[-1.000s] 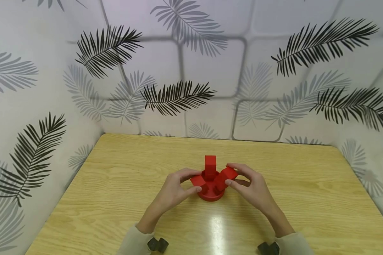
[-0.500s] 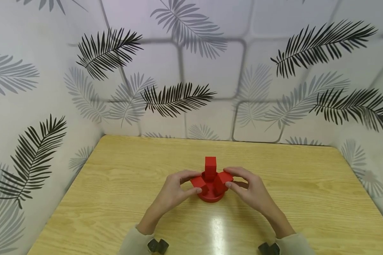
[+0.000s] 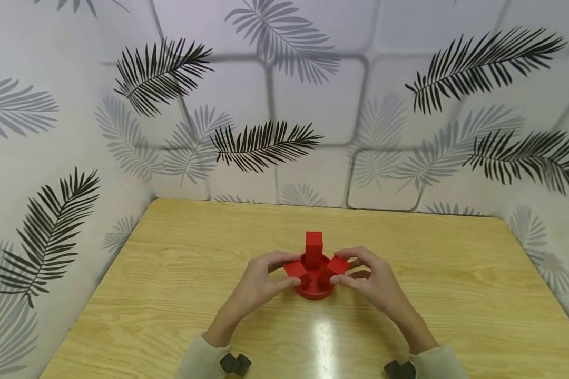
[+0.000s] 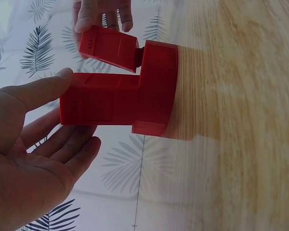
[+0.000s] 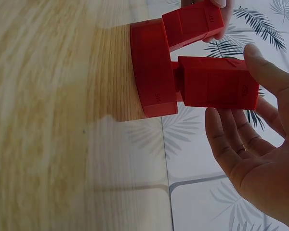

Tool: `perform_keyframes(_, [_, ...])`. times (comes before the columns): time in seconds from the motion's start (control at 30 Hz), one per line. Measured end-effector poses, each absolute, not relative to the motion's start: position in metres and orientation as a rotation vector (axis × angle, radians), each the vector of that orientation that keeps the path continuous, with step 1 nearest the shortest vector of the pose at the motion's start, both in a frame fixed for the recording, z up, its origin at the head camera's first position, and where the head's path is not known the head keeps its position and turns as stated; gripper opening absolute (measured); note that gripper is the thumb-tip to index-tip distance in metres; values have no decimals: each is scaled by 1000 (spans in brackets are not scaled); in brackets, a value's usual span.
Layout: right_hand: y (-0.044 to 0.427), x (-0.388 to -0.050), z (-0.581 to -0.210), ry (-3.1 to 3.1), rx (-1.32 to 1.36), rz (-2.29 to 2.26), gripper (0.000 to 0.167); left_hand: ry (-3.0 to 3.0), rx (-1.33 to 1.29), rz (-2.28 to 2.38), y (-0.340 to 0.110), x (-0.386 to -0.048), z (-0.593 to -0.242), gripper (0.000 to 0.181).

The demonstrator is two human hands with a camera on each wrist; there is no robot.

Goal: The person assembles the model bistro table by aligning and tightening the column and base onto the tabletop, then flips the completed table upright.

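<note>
Red and dished, the round base [image 3: 314, 295] sat on the wood-grained table [image 3: 180, 263]. A rear block [image 3: 314, 245] stood upright at its 12 o'clock, untouched. The left hand [image 3: 260, 281] pinched the left block [image 3: 294, 269] toward 9 o'clock, its fingers parted just enough to span it. The right hand [image 3: 380, 281] held the right block [image 3: 339, 265] toward 3 o'clock in a similar pinch. Both blocks appeared to lean outward. The right wrist view showed a narrow neck between right block and base; full seating of the left block could not be confirmed.

Risks, as judged: pressure off the neck's line could twist or jam the right block; uneven force between hands could slide or tip the base, which neither hand gripped directly; far-side fingers straying toward 12 o'clock could knock the rear block.
</note>
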State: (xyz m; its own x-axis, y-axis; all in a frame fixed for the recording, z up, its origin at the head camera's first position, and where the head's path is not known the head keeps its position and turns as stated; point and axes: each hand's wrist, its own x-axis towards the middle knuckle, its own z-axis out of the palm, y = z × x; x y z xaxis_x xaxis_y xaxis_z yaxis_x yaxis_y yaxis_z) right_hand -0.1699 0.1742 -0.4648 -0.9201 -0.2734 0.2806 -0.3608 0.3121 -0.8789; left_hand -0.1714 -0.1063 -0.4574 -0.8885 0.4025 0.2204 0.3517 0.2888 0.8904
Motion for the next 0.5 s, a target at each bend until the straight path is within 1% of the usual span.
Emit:
perform_keyframes(0.23, [173,-170,-463,-2511,699,1650,53,2478,747,1702,-106,-172,-458,46])
perform_keyframes(0.5, [179,-168,-460,-2531,793,1823,53,2490,729,1693,-106,-172,-457,46])
